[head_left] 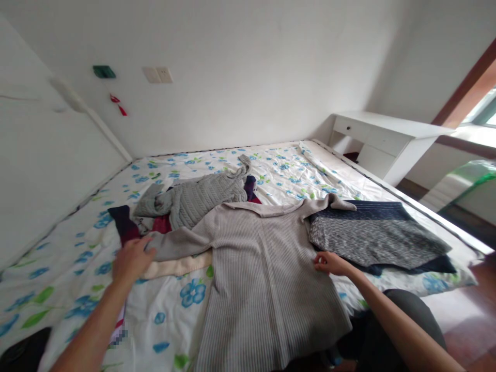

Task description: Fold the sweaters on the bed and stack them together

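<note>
A light grey-brown ribbed sweater [248,258] lies spread out in front of me, its collar toward the wall and its lower part hanging toward me. My left hand [132,261] has its fingers closed on the cuff of the sweater's left-lying sleeve. At the opposite side, my right hand [329,262] pinches the sweater's side edge below the other sleeve. That sleeve is bent, and its end rests over a folded dark blue and speckled grey knit garment [372,232]. A cream piece of cloth [180,266] shows under the left-lying sleeve.
Beyond the sweater, a grey-green cable-knit garment [205,199] lies heaped over dark red and navy clothing [124,219]. Everything rests on a bed with a blue-flowered sheet [89,305]. A white desk [380,139] stands at the far right. Something black [25,351] sits at lower left.
</note>
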`<state>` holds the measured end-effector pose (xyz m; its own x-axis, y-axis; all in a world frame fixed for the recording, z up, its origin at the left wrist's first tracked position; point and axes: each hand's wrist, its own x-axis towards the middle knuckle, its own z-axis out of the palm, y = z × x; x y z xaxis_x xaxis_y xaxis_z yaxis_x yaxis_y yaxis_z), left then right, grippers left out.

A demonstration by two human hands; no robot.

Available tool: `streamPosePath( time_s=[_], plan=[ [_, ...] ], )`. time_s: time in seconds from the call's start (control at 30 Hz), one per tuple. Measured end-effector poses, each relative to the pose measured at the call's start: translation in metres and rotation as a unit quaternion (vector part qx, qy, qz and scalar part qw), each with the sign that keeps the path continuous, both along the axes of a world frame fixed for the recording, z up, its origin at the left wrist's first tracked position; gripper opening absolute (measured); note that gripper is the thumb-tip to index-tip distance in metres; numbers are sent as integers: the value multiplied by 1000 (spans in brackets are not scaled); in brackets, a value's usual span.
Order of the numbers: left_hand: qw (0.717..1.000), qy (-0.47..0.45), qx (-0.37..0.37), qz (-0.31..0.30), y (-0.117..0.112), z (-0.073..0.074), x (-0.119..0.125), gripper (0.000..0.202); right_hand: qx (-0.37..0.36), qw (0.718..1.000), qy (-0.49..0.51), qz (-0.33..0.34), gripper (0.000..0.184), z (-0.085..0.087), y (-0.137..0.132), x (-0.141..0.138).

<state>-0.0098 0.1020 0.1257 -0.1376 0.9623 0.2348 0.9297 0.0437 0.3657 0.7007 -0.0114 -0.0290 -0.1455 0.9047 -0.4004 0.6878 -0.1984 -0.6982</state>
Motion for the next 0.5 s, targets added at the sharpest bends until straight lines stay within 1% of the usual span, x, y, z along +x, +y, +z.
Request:
streamPosePath(
  time_s=[0.03, 0.07, 0.1, 0.13, 0.17, 0.2, 0.23, 0.27, 0.3, 0.33, 0.37, 0.4, 0.47, 0.5],
  plan=[
    [1000, 5, -20, -1, -12, -25, 21, 46, 22, 1000, 4, -7, 14, 1, 3, -1],
    [998, -4, -50, -27, -27, -50, 40, 47, 40, 999, 11, -11, 16, 2, 8, -3],
    [996, -26, -82, -36, -43, -72, 58, 48, 55, 998, 22, -11, 17, 3, 14, -6],
    [991, -55, -115, -35, -58, -92, 72, 52, 65, 997, 39, -7, 19, 4, 22, -12],
    [983, -81, -158, -40, -72, -108, 82, 56, 66, 996, 61, -4, 22, 5, 31, -19],
    [973, -106, -200, -39, -83, -119, 90, 60, 58, 994, 88, -3, 25, 6, 42, -29],
    [960, -131, -246, -37, -92, -125, 95, 64, 44, 993, 114, -2, 30, 8, 55, -40],
    [943, -156, -293, -37, -97, -129, 98, 68, 32, 991, 132, -3, 36, 10, 68, -52],
    [925, -178, -334, -40, -99, -129, 100, 72, 31, 990, 134, -5, 40, 13, 83, -66],
    [908, -197, -367, -48, -99, -128, 101, 76, 48, 992, 117, -5, 42, 15, 99, -80],
    [895, -209, -390, -61, -98, -127, 102, 77, 84, 993, 79, -2, 42, 18, 114, -94],
    [887, -212, -403, -78, -96, -126, 103, 76, 130, 991, 27, 3, 40, 21, 129, -108],
    [887, -195, -404, -110, -92, -125, 105, 70, 208, 974, -85, 23, 39, 26, 158, -130],
    [889, -186, -401, -119, -91, -125, 106, 68, 222, 966, -129, 37, 40, 28, 172, -138]
  ],
)
